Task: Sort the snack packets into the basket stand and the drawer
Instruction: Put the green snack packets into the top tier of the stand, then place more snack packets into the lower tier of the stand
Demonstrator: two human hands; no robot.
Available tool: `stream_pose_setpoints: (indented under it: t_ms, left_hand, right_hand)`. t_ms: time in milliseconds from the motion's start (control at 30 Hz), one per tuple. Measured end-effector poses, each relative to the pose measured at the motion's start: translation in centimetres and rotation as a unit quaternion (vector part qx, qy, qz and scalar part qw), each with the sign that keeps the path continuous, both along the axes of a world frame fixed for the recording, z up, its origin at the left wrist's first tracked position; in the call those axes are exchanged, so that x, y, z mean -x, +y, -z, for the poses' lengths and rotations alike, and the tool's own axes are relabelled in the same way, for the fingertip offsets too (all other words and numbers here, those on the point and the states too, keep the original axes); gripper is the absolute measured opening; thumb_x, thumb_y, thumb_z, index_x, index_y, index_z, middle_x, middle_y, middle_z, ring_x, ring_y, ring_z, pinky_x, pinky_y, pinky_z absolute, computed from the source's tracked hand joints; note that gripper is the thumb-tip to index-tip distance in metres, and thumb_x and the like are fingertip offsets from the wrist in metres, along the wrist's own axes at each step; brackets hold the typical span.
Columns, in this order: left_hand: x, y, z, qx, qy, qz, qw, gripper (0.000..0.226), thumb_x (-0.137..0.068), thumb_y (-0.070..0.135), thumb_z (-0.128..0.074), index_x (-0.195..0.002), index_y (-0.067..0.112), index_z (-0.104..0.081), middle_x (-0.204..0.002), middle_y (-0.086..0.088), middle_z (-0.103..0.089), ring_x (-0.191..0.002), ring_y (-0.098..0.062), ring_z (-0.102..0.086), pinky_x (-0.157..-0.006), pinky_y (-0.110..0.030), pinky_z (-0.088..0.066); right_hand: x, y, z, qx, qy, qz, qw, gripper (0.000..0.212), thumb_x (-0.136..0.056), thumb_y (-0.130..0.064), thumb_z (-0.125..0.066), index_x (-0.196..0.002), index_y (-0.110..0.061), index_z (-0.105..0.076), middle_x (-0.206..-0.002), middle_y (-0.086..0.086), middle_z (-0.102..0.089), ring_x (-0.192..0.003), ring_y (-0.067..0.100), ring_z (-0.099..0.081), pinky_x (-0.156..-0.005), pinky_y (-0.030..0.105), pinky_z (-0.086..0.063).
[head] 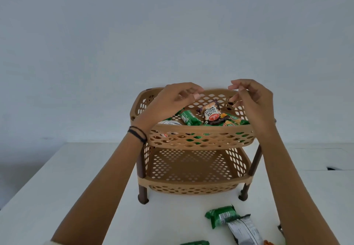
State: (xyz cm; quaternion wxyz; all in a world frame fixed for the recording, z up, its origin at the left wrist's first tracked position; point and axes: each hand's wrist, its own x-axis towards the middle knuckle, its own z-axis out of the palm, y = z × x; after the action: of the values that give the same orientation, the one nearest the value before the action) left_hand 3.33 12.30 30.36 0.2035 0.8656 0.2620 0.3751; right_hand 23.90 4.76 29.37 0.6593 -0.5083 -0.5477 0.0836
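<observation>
A tan two-tier basket stand (201, 139) with brown legs stands on the white table. Its top basket holds several packets: a brown salted peanuts packet (211, 113), green packets (188, 117) and more green ones at the right (234, 120). The lower basket (189, 168) holds nothing. My left hand (170, 101) and my right hand (251, 99) hover over the top basket with loosely curled fingers, holding nothing. On the table in front lie a green packet (221, 216) and a grey packet (245, 231).
Another green packet (195, 243) pokes in at the bottom edge, and an orange bit (268, 242) at the lower right. The white table (95, 177) stretches left and right of the stand. A plain wall stands behind. No drawer is in view.
</observation>
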Motion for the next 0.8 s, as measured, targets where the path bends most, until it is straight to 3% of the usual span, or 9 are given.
stream_pose_setpoints:
  t_ms: [100, 367, 567, 700, 800]
  left_hand:
    - [1.6, -2.6, 1.3, 0.011, -0.03, 0.033, 0.999, 0.026, -0.092, 0.028, -0.054, -0.117, 0.027, -0.062, -0.109, 0.013, -0.068, -0.097, -0.001, -0.063, -0.085, -0.016, -0.049]
    - [3.9, -6.5, 8.7, 0.079, 0.008, 0.063, 0.995, 0.025, -0.091, 0.028, -0.053, -0.115, 0.035, -0.058, -0.108, 0.022, -0.063, -0.101, 0.003, -0.061, -0.086, -0.014, -0.051]
    - [5.4, -9.0, 16.3, 0.159, 0.085, 0.062, 0.982, 0.028, -0.093, 0.029, -0.052, -0.12, 0.026, -0.059, -0.114, 0.014, -0.064, -0.105, 0.004, -0.059, -0.089, -0.013, -0.048]
    - [6.8, -10.7, 20.4, 0.179, 0.144, 0.033, 0.973, 0.026, -0.093, 0.029, -0.051, -0.119, 0.027, -0.059, -0.107, 0.027, -0.058, -0.1, 0.009, -0.056, -0.083, -0.005, -0.042]
    - [7.9, -11.8, 22.8, 0.2, 0.186, 0.021, 0.962, 0.029, -0.093, 0.033, -0.05, -0.122, 0.03, -0.055, -0.113, 0.015, -0.062, -0.102, 0.003, -0.057, -0.083, -0.003, -0.039]
  right_hand:
    - [1.0, -3.1, 1.0, -0.003, 0.004, -0.028, 1.0, 0.024, -0.096, -0.005, -0.042, -0.105, -0.009, -0.064, -0.097, 0.007, -0.068, -0.067, 0.012, -0.061, -0.06, 0.021, -0.054]
    - [3.4, -8.5, 5.9, 0.031, -0.021, -0.084, 0.996, 0.024, -0.095, -0.006, -0.045, -0.103, -0.018, -0.064, -0.093, -0.004, -0.07, -0.066, 0.01, -0.064, -0.06, 0.018, -0.054]
    - [4.3, -10.7, 11.2, 0.156, -0.083, -0.136, 0.975, 0.025, -0.095, -0.006, -0.046, -0.104, -0.018, -0.065, -0.094, -0.004, -0.069, -0.07, 0.013, -0.066, -0.064, 0.022, -0.055]
    - [5.1, -11.3, 14.8, 0.246, -0.143, -0.172, 0.943, 0.023, -0.096, -0.012, -0.046, -0.109, -0.018, -0.064, -0.094, -0.004, -0.069, -0.075, 0.009, -0.066, -0.07, 0.016, -0.052]
    - [5.9, -11.3, 18.0, 0.318, -0.213, -0.178, 0.907, 0.025, -0.096, -0.014, -0.044, -0.114, -0.019, -0.061, -0.096, -0.005, -0.066, -0.081, 0.011, -0.062, -0.076, 0.022, -0.049]
